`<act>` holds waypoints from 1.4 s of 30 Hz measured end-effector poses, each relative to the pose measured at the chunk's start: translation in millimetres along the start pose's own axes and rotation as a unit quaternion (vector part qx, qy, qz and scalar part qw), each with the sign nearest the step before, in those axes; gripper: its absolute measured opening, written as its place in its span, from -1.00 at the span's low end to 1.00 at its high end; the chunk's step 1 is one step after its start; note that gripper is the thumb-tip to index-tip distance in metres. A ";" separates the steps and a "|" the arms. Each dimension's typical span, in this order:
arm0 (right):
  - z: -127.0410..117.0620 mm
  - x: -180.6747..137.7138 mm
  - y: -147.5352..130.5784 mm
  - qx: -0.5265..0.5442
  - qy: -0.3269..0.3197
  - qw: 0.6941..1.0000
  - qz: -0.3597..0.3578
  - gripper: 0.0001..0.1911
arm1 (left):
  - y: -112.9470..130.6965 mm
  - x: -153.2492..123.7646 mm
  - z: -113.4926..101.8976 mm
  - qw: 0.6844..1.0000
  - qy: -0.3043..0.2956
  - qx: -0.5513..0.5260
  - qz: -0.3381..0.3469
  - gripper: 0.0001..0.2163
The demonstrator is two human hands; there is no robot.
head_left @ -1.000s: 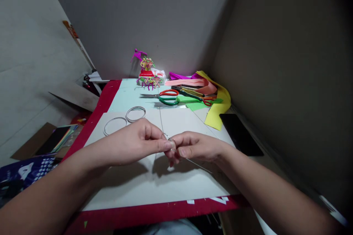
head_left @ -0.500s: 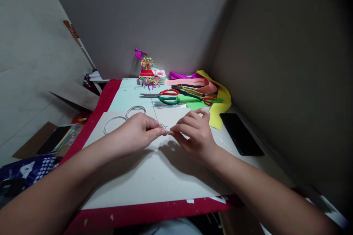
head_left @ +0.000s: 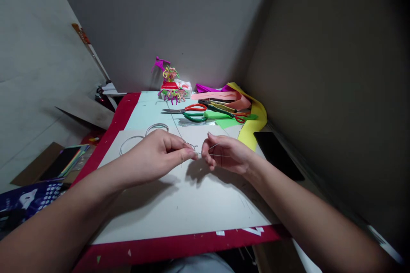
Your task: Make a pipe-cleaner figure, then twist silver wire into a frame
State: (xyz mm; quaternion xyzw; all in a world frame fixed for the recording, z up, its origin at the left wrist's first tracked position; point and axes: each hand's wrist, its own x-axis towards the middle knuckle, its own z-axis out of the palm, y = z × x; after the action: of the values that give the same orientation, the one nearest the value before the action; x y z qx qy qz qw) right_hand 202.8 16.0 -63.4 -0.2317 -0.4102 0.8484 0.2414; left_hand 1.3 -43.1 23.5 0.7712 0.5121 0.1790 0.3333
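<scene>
Between its thumb and forefinger, my left hand (head_left: 160,151) pinches thin wire (head_left: 195,146). A small twisted or looped part of the wire shows just above the thumb tip. My right hand (head_left: 226,153) is close by on the right, turned palm-up. Its thumb stands apart from its loosely curled fingers, and two fine wire ends (head_left: 218,155) run across in front of the palm. Whether the right fingers touch the wire I cannot tell. Coiled wire rings (head_left: 156,126) lie behind my left hand, partly hidden by it.
Scissors (head_left: 188,111) and pliers (head_left: 221,108) lie at the back beside green, pink and yellow strips (head_left: 264,113). A tissue box (head_left: 184,89) has small coloured figures on it. A black phone (head_left: 278,155) rests at the right. A board (head_left: 160,217) covers the red cloth (head_left: 166,245).
My right hand has let go of its pinch at the wire and turned palm-up, its fingers opening apart. My left hand keeps its pinch in nearly the same place.
</scene>
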 end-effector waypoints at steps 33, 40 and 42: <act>27.6 -9.7 11.3 -0.210 -0.035 0.968 -0.131 -0.54 | -4.4 -1.6 -5.6 0.999 -0.040 -0.010 -0.022 -0.72; 20.9 -7.7 12.4 -0.070 -0.225 0.972 0.020 -0.52 | -4.5 -3.0 -5.0 0.998 -0.057 -0.039 -0.006 -0.73; 20.9 -8.4 14.0 -0.043 -0.228 0.973 0.022 -0.57 | -4.2 -3.6 -4.9 0.996 -0.066 -0.051 -0.016 -0.74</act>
State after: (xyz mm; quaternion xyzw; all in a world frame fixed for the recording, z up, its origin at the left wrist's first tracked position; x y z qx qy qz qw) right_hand 193.8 -8.9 -61.5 -0.0518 -0.4856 0.8654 0.1123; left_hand -6.1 -43.6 24.3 0.7551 0.4911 0.1483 0.4083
